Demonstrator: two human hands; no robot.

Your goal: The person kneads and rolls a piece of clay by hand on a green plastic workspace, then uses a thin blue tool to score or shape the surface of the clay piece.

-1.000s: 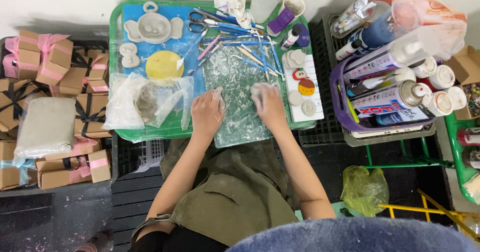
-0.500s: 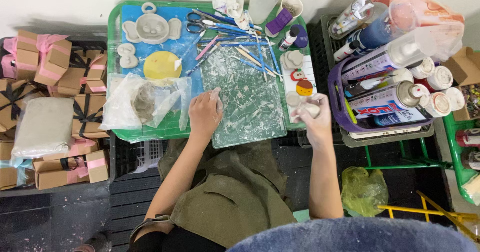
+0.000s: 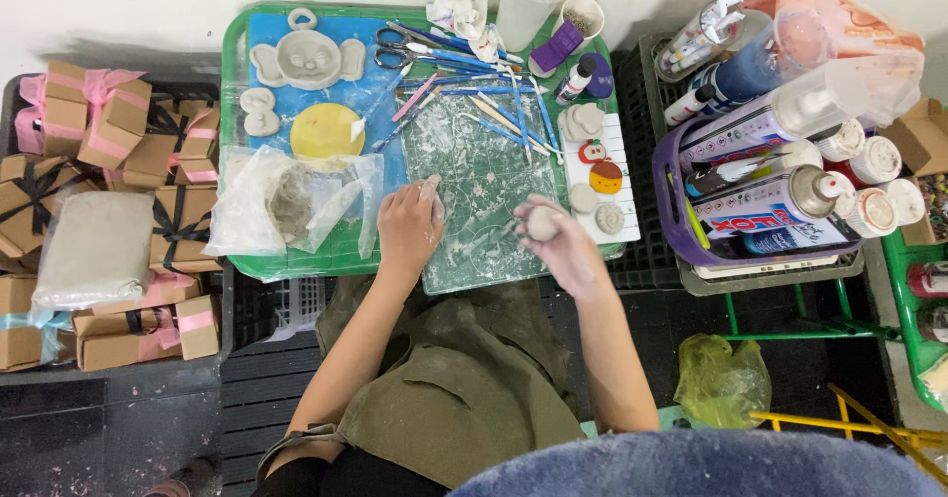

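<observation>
The right hand (image 3: 565, 245) grips a small round lump of grey clay (image 3: 542, 223) above the clear plastic work mat (image 3: 484, 196), and the left hand (image 3: 408, 223) rests open on it. The lump looks unshaped, so forming remains. Farther on the green surface (image 3: 233, 82), a finished grey clay bear face (image 3: 307, 60) lies.

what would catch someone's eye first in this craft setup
The eye lands on the two clay-dusted hands at the centre: the right hand holds a small ball of pale clay over a smeared clear work mat, and the left hand rests flat on the mat's left edge. Above them on the green tray lie a grey clay face with round ears and a yellow disc. To the right, a purple basket holds spray cans.
</observation>
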